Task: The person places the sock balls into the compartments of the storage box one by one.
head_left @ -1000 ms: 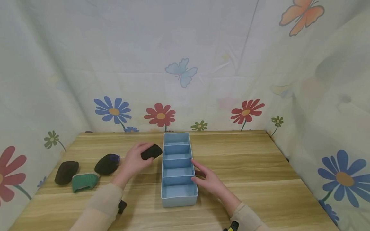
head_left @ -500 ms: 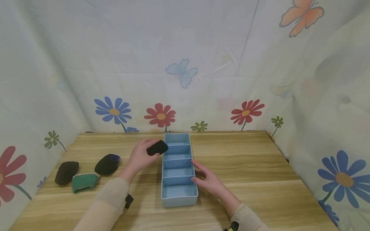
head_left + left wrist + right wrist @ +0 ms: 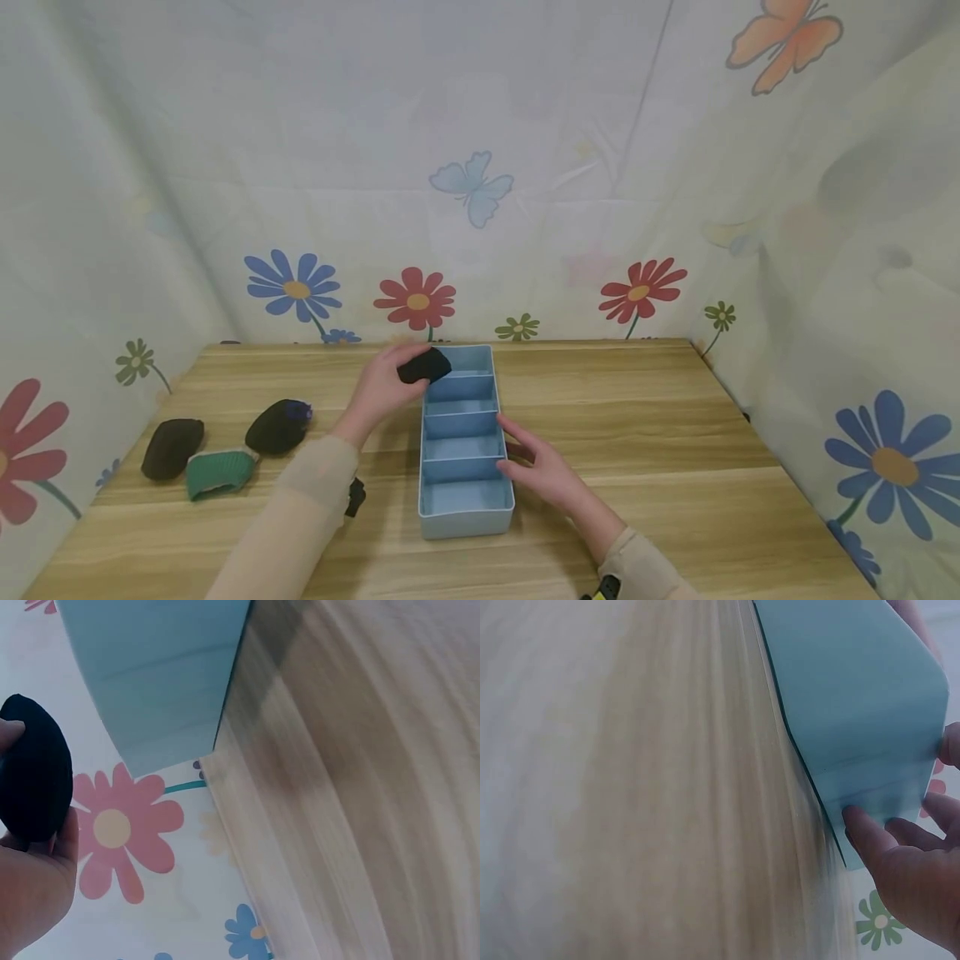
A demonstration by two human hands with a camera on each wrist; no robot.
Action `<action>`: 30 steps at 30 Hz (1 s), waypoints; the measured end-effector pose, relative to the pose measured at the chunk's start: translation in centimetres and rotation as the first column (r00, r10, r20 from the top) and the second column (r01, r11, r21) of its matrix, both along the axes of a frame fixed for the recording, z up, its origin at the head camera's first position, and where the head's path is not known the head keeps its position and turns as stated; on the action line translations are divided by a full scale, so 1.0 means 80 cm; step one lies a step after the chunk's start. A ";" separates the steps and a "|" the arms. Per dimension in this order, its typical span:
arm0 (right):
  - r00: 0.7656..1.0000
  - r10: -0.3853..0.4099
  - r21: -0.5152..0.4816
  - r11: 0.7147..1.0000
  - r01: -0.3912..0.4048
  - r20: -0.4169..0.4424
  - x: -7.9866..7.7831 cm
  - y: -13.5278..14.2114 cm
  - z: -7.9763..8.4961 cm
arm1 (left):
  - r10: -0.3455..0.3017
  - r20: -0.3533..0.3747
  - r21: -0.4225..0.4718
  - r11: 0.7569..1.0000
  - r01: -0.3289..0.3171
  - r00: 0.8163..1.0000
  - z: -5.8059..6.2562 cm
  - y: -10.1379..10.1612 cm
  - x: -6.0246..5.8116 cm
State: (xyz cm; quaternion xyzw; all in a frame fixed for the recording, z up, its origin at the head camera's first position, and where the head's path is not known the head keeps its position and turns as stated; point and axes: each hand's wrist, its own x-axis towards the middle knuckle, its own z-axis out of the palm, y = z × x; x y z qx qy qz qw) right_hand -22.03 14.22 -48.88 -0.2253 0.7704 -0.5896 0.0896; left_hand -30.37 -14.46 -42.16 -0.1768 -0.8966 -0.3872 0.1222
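Left hand (image 3: 378, 392) gripping a black bundle (image 3: 425, 367) by the far end of a blue divided box (image 3: 466, 524), right hand (image 3: 546, 473) loosely spread, fingertips touching its side.

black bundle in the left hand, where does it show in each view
Head: black bundle just left of centre, overlapping the far left corner of the blue box.
Left wrist: at the left edge, around mid-height.
Right wrist: not visible.
Shared landmark: blue box, in all three.

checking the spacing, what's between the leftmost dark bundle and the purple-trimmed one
The green bundle lies between them, slightly lower in the head view.
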 end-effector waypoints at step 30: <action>1.000 0.008 0.009 1.000 -0.008 -0.004 -0.001 0.002 -0.001 | -0.101 0.064 -0.038 0.994 0.104 0.993 0.005 0.029 -0.056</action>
